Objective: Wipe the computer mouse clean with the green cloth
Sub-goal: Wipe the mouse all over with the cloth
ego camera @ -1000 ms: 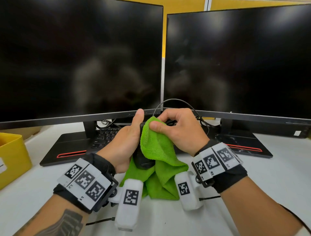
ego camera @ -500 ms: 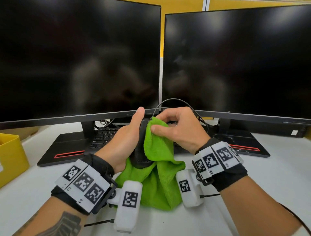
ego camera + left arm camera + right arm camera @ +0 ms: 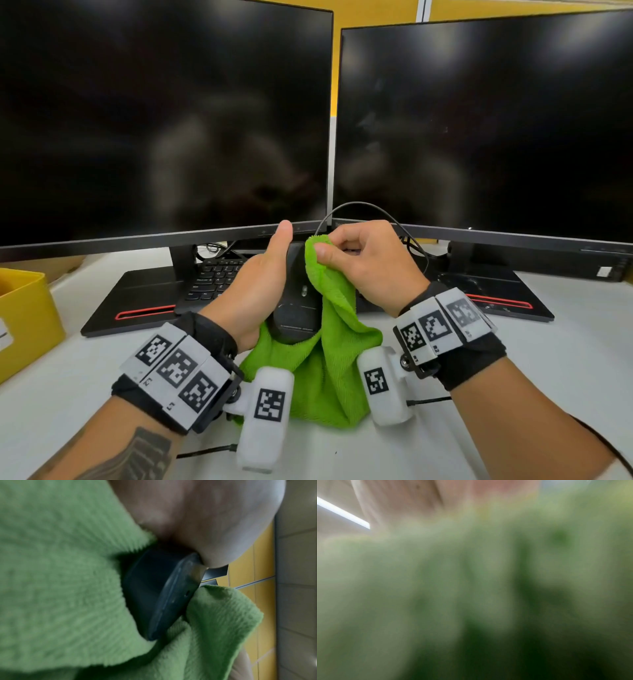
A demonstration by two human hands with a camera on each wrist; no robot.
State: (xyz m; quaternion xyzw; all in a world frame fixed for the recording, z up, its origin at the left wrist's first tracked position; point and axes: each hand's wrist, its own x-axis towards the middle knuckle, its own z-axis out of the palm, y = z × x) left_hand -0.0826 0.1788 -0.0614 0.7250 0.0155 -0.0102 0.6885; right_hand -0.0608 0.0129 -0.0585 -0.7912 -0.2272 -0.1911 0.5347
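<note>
A: What is altered since a second ago?

B: More of the computer mouse [image 3: 295, 301] underside is uncovered; the green cloth [image 3: 325, 356] is drawn up toward the front end by the right hand [image 3: 368, 262], whose thumb and fingers [image 3: 337, 236] are pinched on the cloth's top edge. The stroke is judged to be mid-wipe, with the underside partly done.

A: And where is the mouse held?

B: It is gripped above the table [image 3: 548, 363] by the left hand [image 3: 253, 287], bottom face turned to the head camera, thumb laid along its side, the other fingers hidden behind. In the left wrist view the cloth is seen wrapped about the mouse's rim.

A: What is found around it?

B: Two dark monitors [image 3: 164, 116], a keyboard [image 3: 215, 277] and a yellow box [image 3: 27, 318] are seen. The mouse cable [image 3: 359, 205], arched just behind the hands, may be snagged.
</note>
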